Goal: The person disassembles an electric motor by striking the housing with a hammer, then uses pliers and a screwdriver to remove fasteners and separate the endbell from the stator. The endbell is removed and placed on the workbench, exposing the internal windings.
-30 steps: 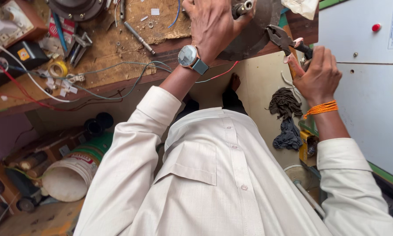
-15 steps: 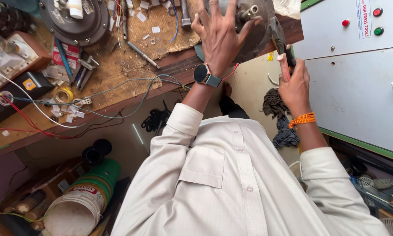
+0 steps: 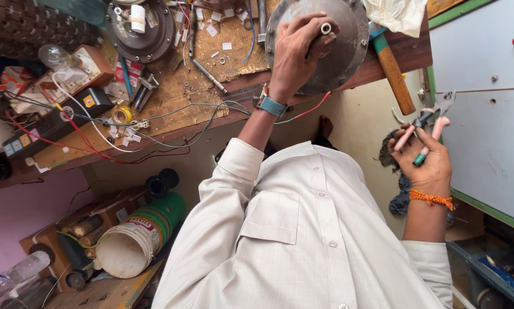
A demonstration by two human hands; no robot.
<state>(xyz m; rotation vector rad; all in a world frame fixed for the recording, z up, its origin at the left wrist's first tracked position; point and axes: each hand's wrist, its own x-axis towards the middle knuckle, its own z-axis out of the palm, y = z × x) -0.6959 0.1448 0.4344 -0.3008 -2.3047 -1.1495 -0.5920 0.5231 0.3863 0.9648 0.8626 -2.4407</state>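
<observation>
Tabletop [image 3: 171, 123] crowded: loose wires [image 3: 154, 117], screws, second motor housing [image 3: 142, 28] left of the round metal cover [image 3: 348, 40]. Hammer [image 3: 393, 71] overhangs the edge beside it. Open gap between tabletop edge and grey cabinet [image 3: 485, 137].

My left hand [image 3: 300, 48] reaches forward, arm nearly straight, fingers [image 3: 311, 26] curled in a grip. My right hand [image 3: 425, 157] is raised at my side, elbow bent, palm toward me, fingers closed loosely.

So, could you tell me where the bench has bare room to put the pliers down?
Bare wood shows along the front edge, between the screwdriver and the round housing under the left hand. Left of that, wires and scraps crowd it.
</observation>
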